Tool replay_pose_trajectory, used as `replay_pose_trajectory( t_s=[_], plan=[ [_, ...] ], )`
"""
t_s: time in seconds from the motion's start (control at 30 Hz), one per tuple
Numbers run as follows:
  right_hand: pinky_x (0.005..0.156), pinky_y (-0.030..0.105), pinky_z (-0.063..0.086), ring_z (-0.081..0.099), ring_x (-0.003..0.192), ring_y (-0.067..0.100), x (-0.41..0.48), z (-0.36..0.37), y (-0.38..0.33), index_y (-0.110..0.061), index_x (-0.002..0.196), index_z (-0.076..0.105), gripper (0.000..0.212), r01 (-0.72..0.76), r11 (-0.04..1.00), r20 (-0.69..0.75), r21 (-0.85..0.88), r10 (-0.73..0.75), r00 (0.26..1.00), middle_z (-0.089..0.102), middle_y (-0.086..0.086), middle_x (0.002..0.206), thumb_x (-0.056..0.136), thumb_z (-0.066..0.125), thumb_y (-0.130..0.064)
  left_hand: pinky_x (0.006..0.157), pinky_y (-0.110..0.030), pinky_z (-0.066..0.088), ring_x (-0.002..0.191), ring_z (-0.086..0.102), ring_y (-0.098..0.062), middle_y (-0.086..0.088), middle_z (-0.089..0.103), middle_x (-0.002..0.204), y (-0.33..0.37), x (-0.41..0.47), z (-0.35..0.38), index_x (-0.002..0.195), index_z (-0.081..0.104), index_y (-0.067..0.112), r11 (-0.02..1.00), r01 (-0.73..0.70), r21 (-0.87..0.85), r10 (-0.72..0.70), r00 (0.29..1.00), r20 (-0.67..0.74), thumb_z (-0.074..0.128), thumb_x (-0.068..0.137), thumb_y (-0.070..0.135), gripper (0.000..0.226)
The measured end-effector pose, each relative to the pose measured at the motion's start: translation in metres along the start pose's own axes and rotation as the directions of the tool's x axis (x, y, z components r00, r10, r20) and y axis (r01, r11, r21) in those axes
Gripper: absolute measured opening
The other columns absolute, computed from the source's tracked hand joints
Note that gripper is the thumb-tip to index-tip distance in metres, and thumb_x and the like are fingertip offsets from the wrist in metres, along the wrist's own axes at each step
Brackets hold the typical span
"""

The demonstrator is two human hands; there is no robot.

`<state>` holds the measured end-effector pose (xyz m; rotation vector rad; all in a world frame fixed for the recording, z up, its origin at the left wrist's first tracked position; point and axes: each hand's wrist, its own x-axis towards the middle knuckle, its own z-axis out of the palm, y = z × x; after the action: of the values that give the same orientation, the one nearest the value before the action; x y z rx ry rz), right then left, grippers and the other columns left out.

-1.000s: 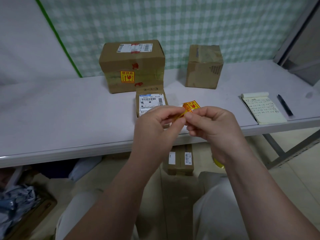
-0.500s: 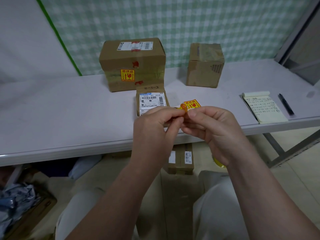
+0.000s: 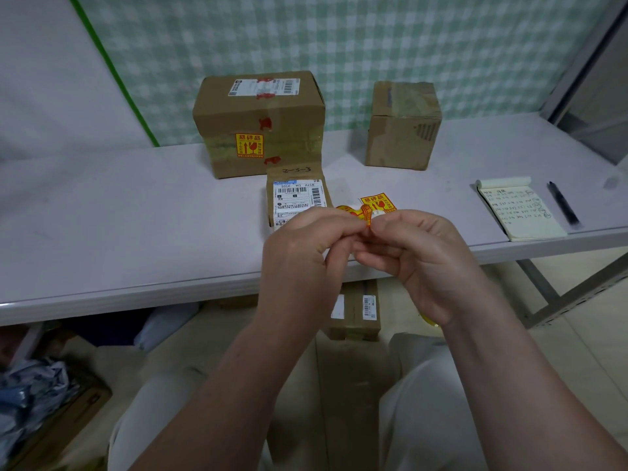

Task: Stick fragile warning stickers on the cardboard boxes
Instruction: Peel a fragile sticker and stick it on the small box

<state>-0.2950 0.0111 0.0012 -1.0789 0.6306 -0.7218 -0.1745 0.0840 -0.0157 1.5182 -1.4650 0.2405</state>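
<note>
Both my hands meet over the table's front edge, pinching a strip of yellow fragile stickers [image 3: 376, 203]. My left hand [image 3: 306, 246] grips a curled, partly peeled sticker [image 3: 350, 211] at its fingertips. My right hand [image 3: 418, 253] holds the backing strip. Just behind my hands lies a small flat box [image 3: 297, 195] with a white shipping label. A large cardboard box [image 3: 261, 120] behind it carries a yellow fragile sticker [image 3: 249, 145] on its front face. A smaller cube box [image 3: 402, 125] stands at the back right with no sticker showing.
A notepad [image 3: 518, 210] and a black pen [image 3: 562, 205] lie on the white table [image 3: 119, 215] at the right. Another box [image 3: 356, 311] sits on the floor under the table. Crumpled blue plastic [image 3: 30, 392] lies at lower left.
My left fingers have pulled one sticker further off the strip, so it now curls to the left. The hands stayed in nearly the same place.
</note>
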Motion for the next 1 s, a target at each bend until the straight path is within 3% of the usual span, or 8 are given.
replay_pose_trajectory(
  t_s=[0.1, 0.6, 0.67, 0.7, 0.77, 0.83, 1.0],
  plan=[
    [0.056, 0.021, 0.055, 0.070, 0.063, 0.017, 0.000, -0.001, 0.000, -0.010, 0.062, 0.071, 0.009, -0.001, 1.000, 0.011, 0.002, 0.001, 1.000, 0.071, 0.011, 0.067, 0.063, 0.065, -0.016, 0.080, -0.013, 0.045, 0.088, 0.059, -0.005, -0.001, 0.072, 0.089, 0.000, 0.000, 0.000, 0.089, 0.074, 0.010, 1.000, -0.008, 0.011, 0.008, 1.000, -0.001, 0.067, 0.078, -0.001, 0.017],
    [0.056, 0.021, 0.055, 0.071, 0.065, 0.018, 0.002, -0.004, 0.001, -0.011, 0.064, 0.072, 0.007, 0.018, 1.000, 0.011, 0.001, -0.018, 1.000, 0.072, 0.011, 0.068, 0.064, 0.065, -0.012, 0.077, -0.014, 0.047, 0.087, 0.060, -0.005, 0.000, 0.071, 0.087, 0.000, 0.000, -0.001, 0.090, 0.073, 0.009, 1.000, -0.027, 0.003, 0.027, 1.000, -0.012, 0.066, 0.079, 0.000, 0.016],
    [0.060, 0.023, 0.055, 0.070, 0.068, 0.018, 0.002, -0.004, 0.002, -0.009, 0.069, 0.071, 0.006, 0.049, 0.998, 0.018, -0.041, -0.048, 0.999, 0.072, 0.010, 0.072, 0.070, 0.065, -0.010, 0.071, -0.013, 0.048, 0.086, 0.060, -0.002, 0.008, 0.069, 0.085, 0.003, 0.002, -0.003, 0.091, 0.072, 0.013, 0.998, 0.049, -0.031, -0.050, 0.999, -0.017, 0.066, 0.080, 0.002, 0.016],
    [0.062, 0.024, 0.055, 0.069, 0.069, 0.018, 0.001, -0.004, 0.002, -0.009, 0.072, 0.070, 0.007, 0.078, 0.994, 0.018, -0.077, -0.077, 0.997, 0.072, 0.010, 0.074, 0.075, 0.064, -0.007, 0.070, -0.012, 0.048, 0.084, 0.061, 0.000, 0.012, 0.068, 0.085, 0.005, 0.003, -0.003, 0.092, 0.071, 0.016, 0.983, 0.157, -0.090, -0.160, 0.987, -0.021, 0.067, 0.081, 0.003, 0.018],
    [0.067, 0.029, 0.057, 0.066, 0.071, 0.019, 0.001, -0.003, 0.004, -0.008, 0.076, 0.069, 0.009, 0.144, 0.977, 0.014, -0.159, -0.144, 0.989, 0.071, 0.013, 0.077, 0.079, 0.064, -0.001, 0.067, -0.015, 0.050, 0.076, 0.065, -0.002, 0.008, 0.069, 0.082, 0.006, 0.006, -0.003, 0.090, 0.066, 0.022, 0.839, 0.447, -0.310, -0.455, 0.889, 0.048, 0.067, 0.080, 0.004, 0.021],
    [0.074, 0.036, 0.058, 0.065, 0.073, 0.023, 0.000, -0.002, 0.004, -0.008, 0.078, 0.070, 0.010, 0.215, 0.938, 0.018, -0.273, -0.219, 0.976, 0.071, 0.018, 0.080, 0.075, 0.070, 0.001, 0.065, -0.023, 0.053, 0.073, 0.067, -0.010, -0.001, 0.071, 0.079, 0.004, 0.008, -0.004, 0.083, 0.066, 0.021, 0.648, 0.608, -0.460, -0.620, 0.771, 0.145, 0.066, 0.080, 0.001, 0.021],
    [0.069, 0.041, 0.057, 0.064, 0.072, 0.011, -0.002, 0.000, 0.005, -0.017, 0.077, 0.072, 0.017, 0.293, 0.784, 0.037, -0.548, -0.327, 0.944, 0.072, 0.000, 0.079, 0.072, 0.075, -0.001, 0.073, -0.029, 0.057, 0.085, 0.071, -0.018, 0.003, 0.074, 0.082, 0.004, 0.012, -0.009, 0.087, 0.072, 0.014, 0.352, 0.710, -0.610, -0.682, 0.641, 0.352, 0.055, 0.087, -0.003, 0.024]
  ],
)
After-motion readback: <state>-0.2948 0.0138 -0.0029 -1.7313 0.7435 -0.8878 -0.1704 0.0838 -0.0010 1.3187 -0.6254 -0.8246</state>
